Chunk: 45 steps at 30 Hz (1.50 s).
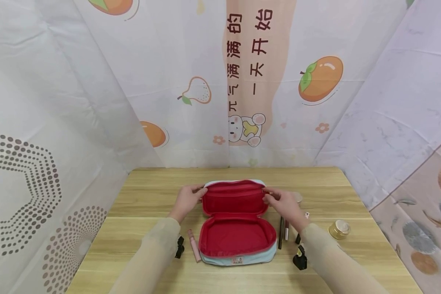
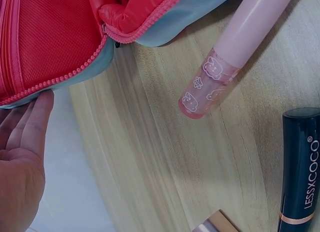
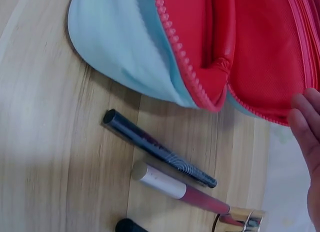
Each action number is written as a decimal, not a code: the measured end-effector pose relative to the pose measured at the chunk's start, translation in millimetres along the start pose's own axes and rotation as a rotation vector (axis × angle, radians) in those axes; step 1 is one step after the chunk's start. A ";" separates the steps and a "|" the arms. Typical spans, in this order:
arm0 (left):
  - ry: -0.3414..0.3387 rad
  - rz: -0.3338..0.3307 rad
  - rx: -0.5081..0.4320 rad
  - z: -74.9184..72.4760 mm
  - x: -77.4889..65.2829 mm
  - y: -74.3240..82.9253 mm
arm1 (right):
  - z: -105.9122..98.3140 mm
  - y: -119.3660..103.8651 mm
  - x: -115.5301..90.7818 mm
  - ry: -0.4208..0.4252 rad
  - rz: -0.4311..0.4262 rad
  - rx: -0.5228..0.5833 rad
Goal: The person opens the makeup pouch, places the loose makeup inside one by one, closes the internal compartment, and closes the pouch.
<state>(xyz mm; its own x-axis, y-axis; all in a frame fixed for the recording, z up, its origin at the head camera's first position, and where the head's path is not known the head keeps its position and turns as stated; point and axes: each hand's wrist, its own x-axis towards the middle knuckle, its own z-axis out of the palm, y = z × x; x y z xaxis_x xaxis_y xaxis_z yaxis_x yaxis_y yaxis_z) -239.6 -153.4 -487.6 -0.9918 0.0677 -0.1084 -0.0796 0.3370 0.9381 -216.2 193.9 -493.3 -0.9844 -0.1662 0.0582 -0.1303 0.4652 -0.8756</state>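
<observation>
A light-blue cosmetic bag [image 1: 257, 257] with a red lining stands unzipped on the table, its lid [image 1: 235, 203] raised toward the back. My left hand [image 1: 186, 200] grips the lid's left edge, thumb in front; in the left wrist view its fingers [image 2: 32, 124] reach behind the rim. At the lid's right edge, my right hand [image 1: 288, 206] holds the rim between thumb and fingers; the right wrist view shows its fingertips [image 3: 298, 123] against the red lining. A pink lip gloss tube [image 1: 194, 246] lies left of the bag. Right of it lie a black pen [image 3: 157, 147] and a red lip gloss tube [image 3: 180, 187].
A gold-coloured jar [image 1: 339, 229] stands farther right on the wooden table [image 1: 154, 204]. A round pale item [image 1: 297, 197] is partly hidden behind my right hand. In the left wrist view lies a dark lettered tube [image 2: 300, 167]. A printed curtain [image 1: 206, 134] hangs behind the table.
</observation>
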 end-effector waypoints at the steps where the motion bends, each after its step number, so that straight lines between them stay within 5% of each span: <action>1: 0.000 0.000 0.000 0.1 0.0 0.1 | 1.6 0.3 0.9 -0.004 -0.001 -0.004; 16: 0.013 0.003 0.010 0.4 -0.9 -0.7 | 16.6 -5.4 8.1 -0.080 -0.027 -0.129; 45: 0.021 0.006 -0.002 0.0 -0.5 -4.2 | 25.3 -7.2 13.4 -0.102 -0.009 -0.112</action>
<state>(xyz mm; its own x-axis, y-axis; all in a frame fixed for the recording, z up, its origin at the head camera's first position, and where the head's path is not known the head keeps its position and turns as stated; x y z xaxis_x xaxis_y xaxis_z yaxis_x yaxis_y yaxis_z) -238.8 -154.9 -491.5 -0.9941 0.0502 -0.0957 -0.0736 0.3343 0.9396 -225.5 166.4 -498.3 -0.9669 -0.2550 0.0116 -0.1566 0.5569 -0.8157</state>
